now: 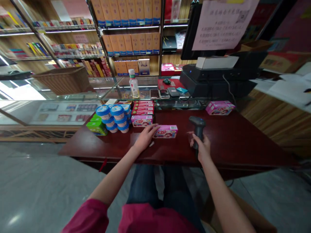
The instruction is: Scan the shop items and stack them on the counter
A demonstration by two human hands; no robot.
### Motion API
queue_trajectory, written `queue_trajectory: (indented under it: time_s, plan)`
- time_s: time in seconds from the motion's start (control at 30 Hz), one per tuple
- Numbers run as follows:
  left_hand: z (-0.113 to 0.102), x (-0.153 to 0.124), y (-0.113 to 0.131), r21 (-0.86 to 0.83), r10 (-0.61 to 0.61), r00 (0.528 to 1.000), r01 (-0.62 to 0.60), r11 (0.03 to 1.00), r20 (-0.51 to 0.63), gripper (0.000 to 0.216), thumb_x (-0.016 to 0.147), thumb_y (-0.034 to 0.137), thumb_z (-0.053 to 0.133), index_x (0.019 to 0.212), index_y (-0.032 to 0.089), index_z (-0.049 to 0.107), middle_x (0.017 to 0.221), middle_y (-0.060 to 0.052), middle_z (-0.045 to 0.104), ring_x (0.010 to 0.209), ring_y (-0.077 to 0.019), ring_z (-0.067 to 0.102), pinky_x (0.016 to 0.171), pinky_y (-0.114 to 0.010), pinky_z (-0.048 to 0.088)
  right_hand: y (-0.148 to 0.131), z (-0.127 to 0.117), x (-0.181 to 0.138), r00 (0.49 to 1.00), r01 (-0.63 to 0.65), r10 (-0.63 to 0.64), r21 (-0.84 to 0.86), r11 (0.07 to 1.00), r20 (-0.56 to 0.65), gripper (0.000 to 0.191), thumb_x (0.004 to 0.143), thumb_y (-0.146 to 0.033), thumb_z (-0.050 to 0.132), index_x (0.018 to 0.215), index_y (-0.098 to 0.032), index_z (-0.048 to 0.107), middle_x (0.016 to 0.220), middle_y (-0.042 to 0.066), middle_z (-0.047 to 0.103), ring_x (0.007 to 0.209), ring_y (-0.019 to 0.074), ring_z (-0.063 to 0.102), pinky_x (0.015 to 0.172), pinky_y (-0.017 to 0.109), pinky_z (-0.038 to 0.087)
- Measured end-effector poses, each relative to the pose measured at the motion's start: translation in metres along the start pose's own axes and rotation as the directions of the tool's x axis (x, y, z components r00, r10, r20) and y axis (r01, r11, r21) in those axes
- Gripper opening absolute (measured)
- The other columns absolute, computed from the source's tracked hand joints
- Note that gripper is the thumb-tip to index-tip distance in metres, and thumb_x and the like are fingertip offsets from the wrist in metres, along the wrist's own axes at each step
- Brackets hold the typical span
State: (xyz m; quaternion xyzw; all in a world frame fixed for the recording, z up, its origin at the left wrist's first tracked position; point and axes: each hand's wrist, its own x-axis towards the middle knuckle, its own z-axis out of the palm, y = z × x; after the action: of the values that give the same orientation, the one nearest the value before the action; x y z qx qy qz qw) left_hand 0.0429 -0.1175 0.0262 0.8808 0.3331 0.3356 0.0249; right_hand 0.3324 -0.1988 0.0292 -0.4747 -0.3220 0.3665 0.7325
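Observation:
My right hand [202, 147] is closed around the grip of a black barcode scanner [198, 125], held just above the dark red counter [230, 142]. The scanner's head points left toward a pink box [166, 131] lying flat on the counter. My left hand [145, 137] rests on the left end of that pink box, fingers curled over its edge. Another pink box [141, 121] lies just behind it.
Stacked blue-lidded cups [114, 117] and a green pack [96, 127] sit at the counter's left. A row of red-pink boxes [143, 107] lies behind. One more pink box [220, 107] lies at the right, near a black register with monitor [218, 77]. A bottle [133, 84] stands on the glass case.

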Motion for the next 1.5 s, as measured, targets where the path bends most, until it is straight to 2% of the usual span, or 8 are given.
queue_trajectory:
  time_s: [0.13, 0.27, 0.43, 0.8, 1.0, 1.13, 1.27, 1.5]
  plan:
    - [-0.047, -0.040, -0.018, 0.096, -0.044, 0.999, 0.046, 0.994, -0.030, 0.049, 0.105, 0.015, 0.040, 0.152, 0.026, 0.048, 0.148, -0.010, 0.058, 0.143, -0.0215, 0.052, 0.118, -0.040, 0.048, 0.010, 0.032, -0.013, 0.998, -0.019, 0.016, 0.047, 0.999, 0.067, 0.032, 0.071, -0.036, 0.085, 0.091, -0.021, 0.065, 0.090, 0.003, 0.078, 0.042, 0.0070, 0.049, 0.039, 0.023, 0.043]
    - [-0.066, -0.054, -0.021, 0.249, -0.053, 0.995, 0.072, 0.966, -0.081, 0.053, 0.104, 0.015, 0.041, 0.157, 0.022, 0.042, 0.157, -0.010, 0.052, 0.153, -0.0238, 0.039, 0.125, -0.046, 0.040, 0.022, 0.054, -0.027, 0.982, -0.017, 0.025, -0.048, 0.999, 0.187, 0.034, 0.071, -0.037, 0.086, 0.094, -0.020, 0.068, 0.094, 0.005, 0.079, 0.043, 0.0081, 0.051, 0.038, 0.024, 0.045]
    - [-0.052, -0.048, -0.009, 0.330, -0.035, 0.998, 0.048, 0.943, -0.043, 0.053, 0.102, 0.014, 0.045, 0.154, 0.022, 0.047, 0.154, -0.009, 0.056, 0.148, -0.0244, 0.046, 0.124, -0.043, 0.040, 0.025, 0.050, -0.029, 0.958, -0.030, 0.067, -0.135, 0.990, 0.278, 0.036, 0.072, -0.040, 0.086, 0.095, -0.019, 0.069, 0.094, 0.007, 0.080, 0.043, 0.0078, 0.051, 0.038, 0.023, 0.046]
    - [-0.039, -0.033, -0.040, 0.377, -0.153, 0.978, 0.196, 0.905, -0.142, 0.048, 0.099, 0.008, 0.045, 0.146, 0.016, 0.055, 0.152, -0.012, 0.058, 0.144, -0.0253, 0.051, 0.120, -0.042, 0.045, 0.025, 0.047, -0.028, 0.972, -0.068, 0.086, -0.088, 0.994, 0.221, 0.037, 0.070, -0.038, 0.088, 0.096, -0.019, 0.069, 0.096, 0.007, 0.080, 0.045, 0.0082, 0.051, 0.040, 0.024, 0.047]
    - [-0.030, -0.027, -0.026, 0.427, -0.116, 0.979, 0.180, 0.886, -0.170, 0.054, 0.100, 0.008, 0.041, 0.154, 0.013, 0.045, 0.160, -0.015, 0.047, 0.153, -0.0266, 0.038, 0.124, -0.047, 0.040, 0.021, 0.039, -0.021, 0.992, -0.056, 0.045, 0.093, 0.994, 0.114, 0.031, 0.073, -0.034, 0.086, 0.096, -0.020, 0.070, 0.101, 0.004, 0.079, 0.045, 0.0060, 0.050, 0.041, 0.022, 0.045]
    - [0.002, -0.003, 0.006, 0.377, 0.121, 0.993, -0.109, 0.920, -0.008, 0.063, 0.099, 0.006, 0.039, 0.161, 0.015, 0.033, 0.166, -0.012, 0.037, 0.158, -0.0218, 0.027, 0.127, -0.043, 0.035, 0.012, 0.014, 0.002, 0.999, -0.036, 0.041, 0.157, 0.987, -0.028, 0.037, 0.068, -0.034, 0.089, 0.096, -0.021, 0.068, 0.099, 0.002, 0.079, 0.046, 0.0058, 0.052, 0.043, 0.020, 0.047]
    - [0.062, 0.050, 0.046, 0.296, 0.327, 0.934, -0.355, 0.887, 0.141, 0.063, 0.099, 0.008, 0.042, 0.161, 0.015, 0.033, 0.168, -0.009, 0.033, 0.159, -0.0201, 0.024, 0.129, -0.040, 0.032, -0.004, -0.038, 0.050, 0.983, 0.060, -0.041, 0.105, 0.993, -0.178, 0.042, 0.063, -0.037, 0.091, 0.093, -0.021, 0.065, 0.096, 0.001, 0.080, 0.047, 0.0065, 0.055, 0.046, 0.021, 0.050]
    - [0.185, 0.178, 0.109, 0.169, 0.260, 0.941, -0.298, 0.940, 0.215, 0.078, 0.092, 0.018, 0.059, 0.162, 0.009, 0.025, 0.171, -0.014, 0.023, 0.159, -0.0209, 0.025, 0.129, -0.036, 0.029, -0.025, -0.138, 0.130, 0.907, 0.193, -0.188, -0.024, 0.981, -0.376, 0.048, 0.057, -0.038, 0.091, 0.090, -0.022, 0.059, 0.084, -0.002, 0.078, 0.040, 0.0088, 0.054, 0.039, 0.023, 0.048]
